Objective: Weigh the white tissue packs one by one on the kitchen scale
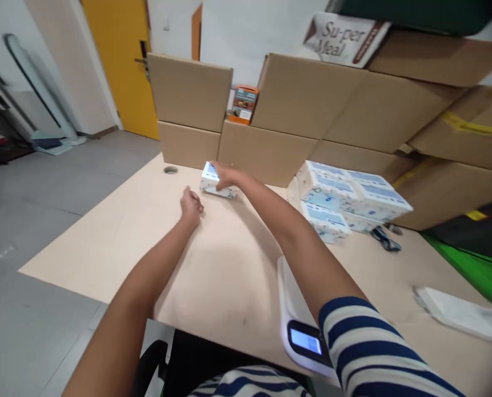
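Near the far left part of the table, my right hand (226,175) reaches across and grips a white and blue tissue pack (208,179) from above. The pack rests on the tabletop, or very close to it, and the hand covers its right part. Just left of and nearer than the pack is my left hand (191,204), its fingers curled in and nothing visible in them. Under my right forearm lies a white digital scale (285,286) with a lit display; the arm hides part of it.
Stacked tissue packs (353,193) stand at the back right, with dark-framed glasses (385,240) beside them. Cardboard boxes (271,146) line the table's back edge. An orange box (244,105) sits among them. A white packet (465,314) lies at the right. The table (97,237) ends at the left.
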`<state>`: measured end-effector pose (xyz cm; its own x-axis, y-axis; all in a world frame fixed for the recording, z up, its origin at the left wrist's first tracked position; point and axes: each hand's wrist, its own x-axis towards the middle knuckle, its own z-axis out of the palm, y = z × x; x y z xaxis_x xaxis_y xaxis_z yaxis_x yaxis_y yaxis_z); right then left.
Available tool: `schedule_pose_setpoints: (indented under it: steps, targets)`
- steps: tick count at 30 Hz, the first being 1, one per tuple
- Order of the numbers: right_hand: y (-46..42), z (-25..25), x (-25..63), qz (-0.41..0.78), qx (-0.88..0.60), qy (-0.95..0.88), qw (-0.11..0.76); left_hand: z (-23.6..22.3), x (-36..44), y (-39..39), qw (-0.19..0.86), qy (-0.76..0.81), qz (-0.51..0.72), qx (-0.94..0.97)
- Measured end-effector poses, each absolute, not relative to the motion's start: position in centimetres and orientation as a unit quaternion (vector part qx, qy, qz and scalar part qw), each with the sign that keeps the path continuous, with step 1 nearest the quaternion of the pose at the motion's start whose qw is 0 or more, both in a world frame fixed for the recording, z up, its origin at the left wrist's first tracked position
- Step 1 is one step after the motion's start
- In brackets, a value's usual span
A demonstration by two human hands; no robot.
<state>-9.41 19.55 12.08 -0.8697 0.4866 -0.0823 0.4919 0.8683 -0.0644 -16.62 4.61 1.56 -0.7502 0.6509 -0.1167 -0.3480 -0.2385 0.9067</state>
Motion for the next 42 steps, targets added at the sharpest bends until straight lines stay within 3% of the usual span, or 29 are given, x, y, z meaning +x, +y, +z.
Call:
schedule_pose_setpoints:
  steps: [3, 7, 21, 27, 30, 34, 38, 42]
  targets:
    - [18.9, 9.6, -13.1, -0.028, 0.218, 0.975, 0.018, 1.5, -15.7, 3.5, 0.224, 0.574, 0.756, 0.222]
    - [18.6, 7.7, -15.5, -0.008, 0.201, 0.98, -0.014, 1.3, -15.4, 2.6, 0.166, 0.613, 0.713, 0.296]
    - [18.7, 5.8, -18.3, 0.019, 0.269, 0.961, -0.062, -0.1, -15.9, 3.5, 0.128, 0.641, 0.686, 0.32]
    - [17.2, 7.2, -16.6, 0.023, 0.266, 0.961, -0.071, 0.6, -16.0, 3.3, 0.128, 0.651, 0.681, 0.309]
    - [17.2, 8.6, -11.1, 0.067, 0.192, 0.971, -0.122, 1.0, -15.8, 3.2, 0.131, 0.649, 0.68, 0.316]
    - [18.4, 8.6, 3.3, 0.093, 0.129, 0.959, -0.236, 1.2, -15.8, 3.3, 0.118, 0.659, 0.667, 0.327]
    - [18.6, 5.8, 20.8, 0.037, 0.313, 0.821, -0.476, 1.0, -16.1, 4.1, 0.087, 0.674, 0.65, 0.341]
    - [17.8, 2.5, 32.2, 0.015, 0.475, 0.678, -0.561, 1.0, -16.5, 4.4, 0.079, 0.692, 0.615, 0.369]
